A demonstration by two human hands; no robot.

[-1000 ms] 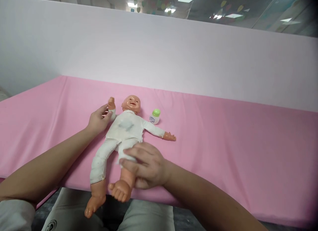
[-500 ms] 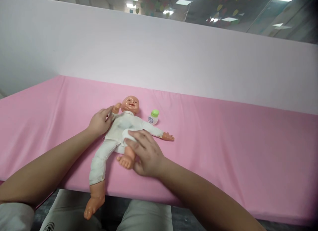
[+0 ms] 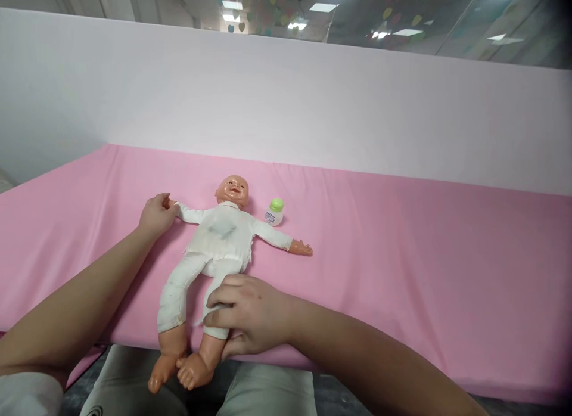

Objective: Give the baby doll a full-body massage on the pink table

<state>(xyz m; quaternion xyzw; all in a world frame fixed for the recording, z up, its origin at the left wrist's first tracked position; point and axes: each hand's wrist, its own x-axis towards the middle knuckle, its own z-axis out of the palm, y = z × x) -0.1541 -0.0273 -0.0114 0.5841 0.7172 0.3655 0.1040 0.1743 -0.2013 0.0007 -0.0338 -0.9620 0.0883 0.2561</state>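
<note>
A baby doll [image 3: 223, 237] with a white cloth body lies on its back, head away from me, its feet hanging past the near edge of the pink-covered surface. My left hand [image 3: 157, 216] is closed around the doll's hand on the left side, and that arm is stretched out sideways. My right hand [image 3: 252, 314] wraps over the doll's right-side leg near the knee, thumb close to the ankle. Beside the doll's head stands a small clear jar [image 3: 274, 213] with a green lid and a printed label; neither hand touches it.
Pink sheeting [image 3: 402, 273] covers the surface and shows soft creases. A white padded wall [image 3: 313, 106] runs along the back, with glass and ceiling lights above. My knees [image 3: 268, 389] are under the near edge.
The doll's left-side arm has gone from bent beside the head to stretched outward, with my left hand. Its right-side leg has gone from folded up to extended toward me, with my right hand.
</note>
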